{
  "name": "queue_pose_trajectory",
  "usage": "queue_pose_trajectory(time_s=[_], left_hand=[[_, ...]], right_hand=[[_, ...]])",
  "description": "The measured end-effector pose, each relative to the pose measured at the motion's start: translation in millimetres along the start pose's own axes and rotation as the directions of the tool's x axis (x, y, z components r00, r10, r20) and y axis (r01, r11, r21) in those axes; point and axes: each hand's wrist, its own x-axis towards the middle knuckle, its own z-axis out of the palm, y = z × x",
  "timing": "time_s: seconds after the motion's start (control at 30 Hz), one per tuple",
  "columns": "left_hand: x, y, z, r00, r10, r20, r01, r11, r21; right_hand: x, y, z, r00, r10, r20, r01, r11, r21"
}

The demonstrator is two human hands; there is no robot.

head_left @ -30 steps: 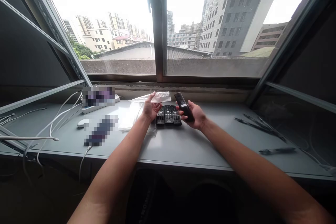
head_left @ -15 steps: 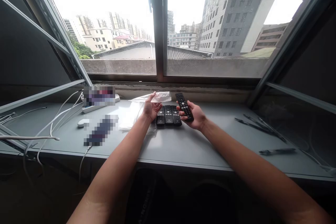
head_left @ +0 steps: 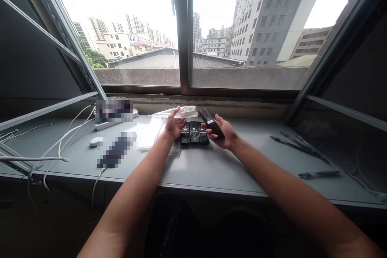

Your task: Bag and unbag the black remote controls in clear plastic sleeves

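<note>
Mid-frame, the left hand (head_left: 175,127) held a plastic bag (head_left: 188,111), probably to lift it; right of centre, the right hand (head_left: 224,132) gripped a remote (head_left: 207,118) near three remotes (head_left: 194,139), apparently lined up for order.

We have the remote row (head_left: 194,134) on the desk (head_left: 211,169); just left of the row lie bags (head_left: 149,136), farther left a power strip (head_left: 104,125) and cables (head_left: 33,159); the window (head_left: 183,28) stands behind the row.

Remote (head_left: 213,126) in right hand (head_left: 228,135) is black with white label (head_left: 209,121); bag (head_left: 186,111) in left hand (head_left: 174,127), milky white; desk (head_left: 211,169) beneath, grey.
</note>
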Motion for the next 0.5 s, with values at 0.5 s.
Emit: queue_pose_trajectory(time_s=[0.5], left_hand=[[-0.5,-0.5,0.0,1.000,0.004,0.014,-0.004,1.000,-0.008]], right_hand=[[2.0,-0.7,-3.2,1.000,0.004,-0.012,-0.004,1.000,0.012]])
